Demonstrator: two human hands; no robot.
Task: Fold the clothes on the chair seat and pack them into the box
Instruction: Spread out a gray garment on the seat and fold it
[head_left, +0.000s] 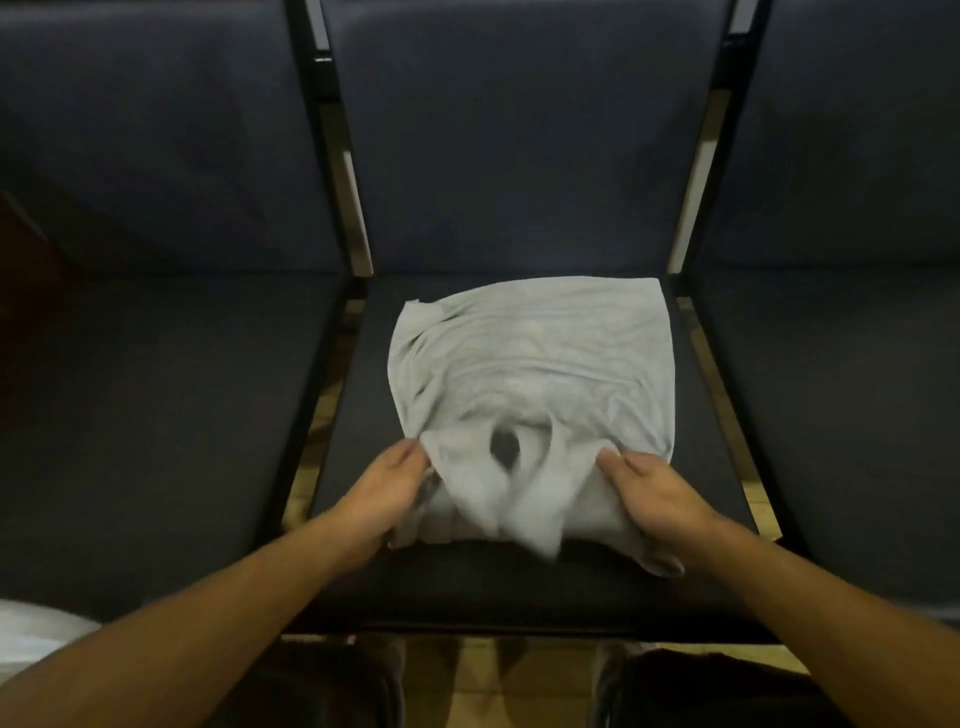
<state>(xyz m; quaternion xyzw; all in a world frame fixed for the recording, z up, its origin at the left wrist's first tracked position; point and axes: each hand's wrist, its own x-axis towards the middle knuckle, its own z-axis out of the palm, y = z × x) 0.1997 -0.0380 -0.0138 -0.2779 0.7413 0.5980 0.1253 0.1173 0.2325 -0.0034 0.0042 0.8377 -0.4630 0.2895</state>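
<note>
Head view: left hand (387, 486) and right hand (657, 496) gripping grey T-shirt's (535, 358) near edge, body stretching away across chair seat (358, 415).

No text, label, brand, number or sign can be read anywhere in the view; the pale garment (535, 364) on the chair seat (363, 415) shows only a faint, blurred patch whose content cannot be made out

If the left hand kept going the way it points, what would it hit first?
The left hand already grips the grey garment at its near edge; pushed on, it would likely bunch that cloth across the chair seat.
</note>
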